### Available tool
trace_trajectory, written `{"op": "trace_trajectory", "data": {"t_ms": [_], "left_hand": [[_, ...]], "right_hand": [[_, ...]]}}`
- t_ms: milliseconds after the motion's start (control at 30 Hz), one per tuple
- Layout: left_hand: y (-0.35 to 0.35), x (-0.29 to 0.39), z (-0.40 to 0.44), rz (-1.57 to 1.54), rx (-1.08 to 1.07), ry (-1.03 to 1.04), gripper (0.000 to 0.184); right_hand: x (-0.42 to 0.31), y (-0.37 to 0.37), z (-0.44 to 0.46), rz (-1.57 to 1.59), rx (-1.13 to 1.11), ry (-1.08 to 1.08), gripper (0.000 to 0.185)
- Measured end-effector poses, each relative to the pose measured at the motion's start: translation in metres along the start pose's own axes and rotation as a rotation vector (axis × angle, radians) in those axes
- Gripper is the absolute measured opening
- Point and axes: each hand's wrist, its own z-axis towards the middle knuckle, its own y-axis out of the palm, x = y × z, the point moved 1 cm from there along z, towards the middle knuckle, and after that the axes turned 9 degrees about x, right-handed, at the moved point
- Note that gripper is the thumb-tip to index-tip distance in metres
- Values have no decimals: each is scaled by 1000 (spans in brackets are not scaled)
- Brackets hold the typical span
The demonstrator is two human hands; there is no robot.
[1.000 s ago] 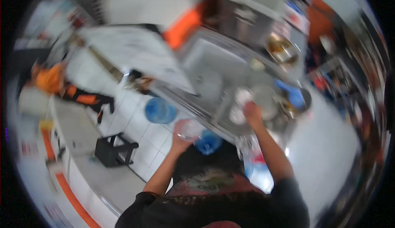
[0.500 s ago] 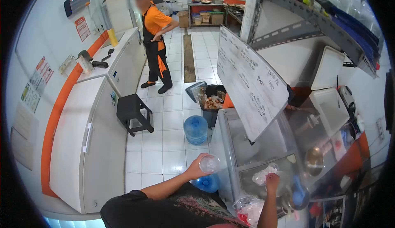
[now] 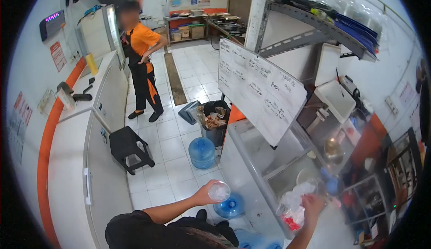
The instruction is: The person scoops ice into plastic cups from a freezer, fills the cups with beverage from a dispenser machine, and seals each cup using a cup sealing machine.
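Note:
My left hand is wrapped round a clear plastic cup with what looks like ice in it, held out over the floor beside the chest freezer. At the freezer's near end, my right hand has its fingers closed on a crumpled clear plastic bag with whitish contents. Directly below, touching or overlapping it, is a bag with red parts. Where one bag stops and the other starts, I cannot tell. A pale round bowl shows partly behind them.
A whiteboard leans above the freezer. Blue water jugs, a bin of scraps and a black stool stand on the floor. A person in an orange shirt stands by the white chest freezers at left.
My right hand has moved right and down with the bag, to the bag with red parts. The cup has tipped so its opening shows more. The camera view has turned.

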Motion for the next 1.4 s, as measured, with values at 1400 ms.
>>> {"op": "trace_trajectory", "data": {"t_ms": [1400], "left_hand": [[721, 276, -820, -250, -2058, 379, 89]], "right_hand": [[253, -464, -1061, -237, 2269, 1293, 23]]}}
